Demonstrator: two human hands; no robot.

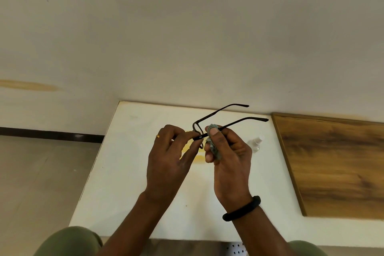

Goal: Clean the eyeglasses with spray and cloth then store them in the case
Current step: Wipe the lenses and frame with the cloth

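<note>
At mid frame, above the white table (133,151), the eyeglasses (200,137) are pinched near one hinge by the left hand (170,158), apparently for steadiness. The cloth (213,147) is gripped round that temple by the right hand (228,158), likely for wiping. The spray bottle (256,143) is seen just right; its fill cannot be told. Whether the half-hidden yellow object (199,158) is the case cannot be told.

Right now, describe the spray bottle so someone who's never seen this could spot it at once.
Start at the white table, bordered on the right by a wooden panel. Between that panel and the right hand sits the spray bottle, on the tabletop. It is small, clear and white-topped, unlike the dark eyeglasses and grey cloth held nearby.
</note>
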